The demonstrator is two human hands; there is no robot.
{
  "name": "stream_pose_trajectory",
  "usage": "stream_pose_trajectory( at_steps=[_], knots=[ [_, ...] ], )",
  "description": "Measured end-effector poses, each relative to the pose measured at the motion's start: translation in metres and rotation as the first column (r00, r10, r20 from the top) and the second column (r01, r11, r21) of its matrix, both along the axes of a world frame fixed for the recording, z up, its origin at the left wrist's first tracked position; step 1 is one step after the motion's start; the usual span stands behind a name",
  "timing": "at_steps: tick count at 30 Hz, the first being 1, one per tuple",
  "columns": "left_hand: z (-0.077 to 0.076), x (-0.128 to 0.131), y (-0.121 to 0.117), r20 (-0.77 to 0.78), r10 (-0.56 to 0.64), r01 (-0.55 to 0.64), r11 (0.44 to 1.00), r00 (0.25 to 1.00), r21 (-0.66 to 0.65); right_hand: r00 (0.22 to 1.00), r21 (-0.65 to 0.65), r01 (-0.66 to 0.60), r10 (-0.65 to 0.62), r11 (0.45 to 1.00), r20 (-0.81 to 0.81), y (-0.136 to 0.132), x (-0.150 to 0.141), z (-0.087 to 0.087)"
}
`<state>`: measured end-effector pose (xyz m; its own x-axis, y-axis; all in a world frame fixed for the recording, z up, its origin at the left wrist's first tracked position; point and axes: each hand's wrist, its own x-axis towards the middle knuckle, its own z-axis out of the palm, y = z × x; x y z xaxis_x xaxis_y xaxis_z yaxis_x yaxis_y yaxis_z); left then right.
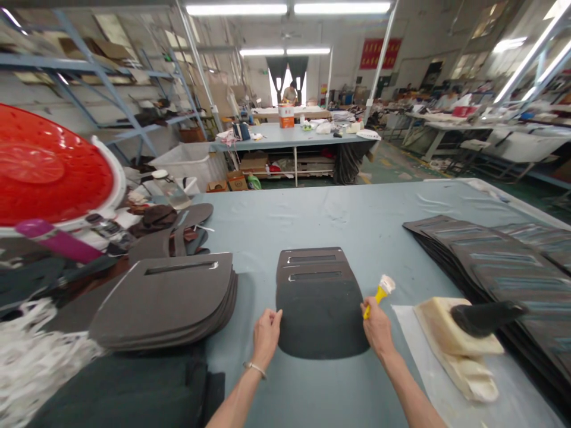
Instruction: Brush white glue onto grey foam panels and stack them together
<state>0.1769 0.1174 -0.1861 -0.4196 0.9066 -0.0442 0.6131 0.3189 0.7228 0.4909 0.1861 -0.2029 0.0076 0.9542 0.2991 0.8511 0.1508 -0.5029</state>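
In front of me a dark panel with a rounded near end and two slots near its far end lies flat on the table. My left hand is closed in a pinch at the panel's left edge. My right hand is wrapped round a yellow-handled brush, whose pale, coated bristles point away from me. Its fingers also reach the panel's right edge. To the left is a stack of similar slotted panels. A pale block-like container with a dark bottle-like piece on top stands right of my right hand.
Overlapping dark panels are piled on the right of the blue-grey table. At the left are a red basin-like object, white netting-like material and folded dark material. A person works at a far table.
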Motion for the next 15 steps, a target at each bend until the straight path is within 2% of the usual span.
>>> stream_pose_trajectory(
  at_steps=[4, 7, 11, 15],
  knots=[
    [-0.004, 0.009, -0.035, 0.011, -0.077, 0.077, 0.997, 0.997, -0.004, 0.997, 0.031, -0.028, 0.030, 0.999, -0.072, -0.066, 0.003, -0.001],
    [0.000, 0.025, -0.066, 0.014, -0.129, 0.130, 0.990, 0.992, -0.052, 0.992, 0.057, 0.029, -0.021, 0.998, -0.125, -0.120, 0.003, 0.006],
    [0.013, 0.042, -0.104, 0.040, -0.213, 0.216, 0.965, 0.976, -0.150, 0.968, 0.023, 0.187, -0.180, 0.982, -0.175, -0.185, 0.011, 0.026],
    [0.016, 0.044, -0.134, 0.180, -0.261, 0.302, 0.918, 0.948, -0.258, 0.926, -0.095, 0.315, -0.328, 0.944, -0.188, -0.231, 0.040, 0.053]
  ],
)
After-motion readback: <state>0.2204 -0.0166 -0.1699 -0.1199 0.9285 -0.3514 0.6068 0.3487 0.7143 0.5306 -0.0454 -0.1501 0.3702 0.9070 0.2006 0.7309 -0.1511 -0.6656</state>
